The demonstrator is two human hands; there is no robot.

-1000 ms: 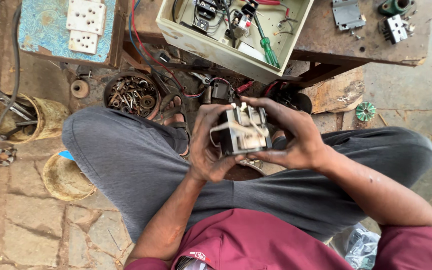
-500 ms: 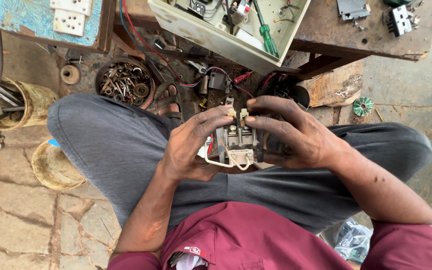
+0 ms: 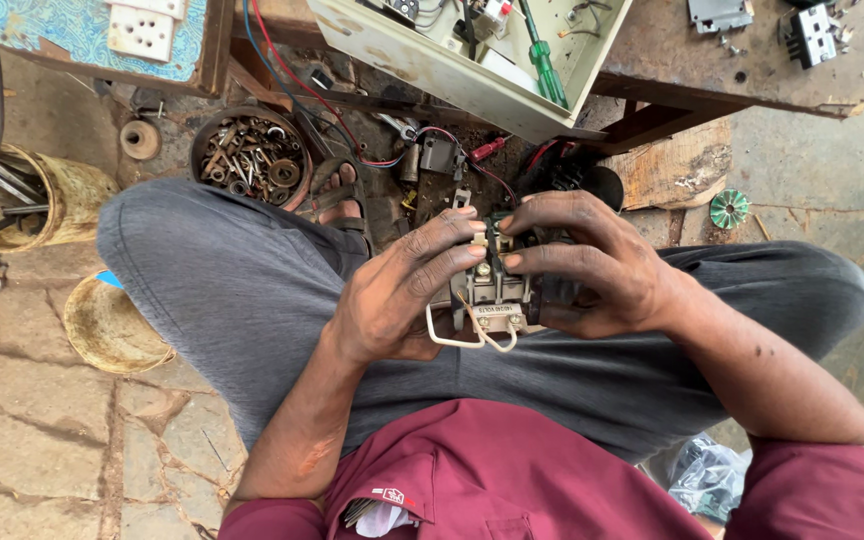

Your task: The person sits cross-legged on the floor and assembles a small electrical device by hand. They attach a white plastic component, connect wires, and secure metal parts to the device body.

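Observation:
I sit with grey-trousered knees spread, and both hands meet over my lap around a small grey electrical switch unit (image 3: 493,292) with metal terminals and a white wire loop hanging below it. My left hand (image 3: 402,290) cups its left side, fingertips on the top. From the right, my right hand (image 3: 592,270) wraps over it, fingers pressed on the upper terminals. Much of the unit is hidden under the fingers.
A cream metal box (image 3: 472,55) with a green screwdriver (image 3: 544,60) lies ahead on a rusty bench (image 3: 712,70). Round tin of nuts and scrap (image 3: 252,155), red and blue wires, a can of tools (image 3: 32,200), a white socket plate (image 3: 142,30), stone floor.
The switch unit has come lower and closer to my body, turned so its label faces me. Both hands shifted with it; the view tilted slightly downward.

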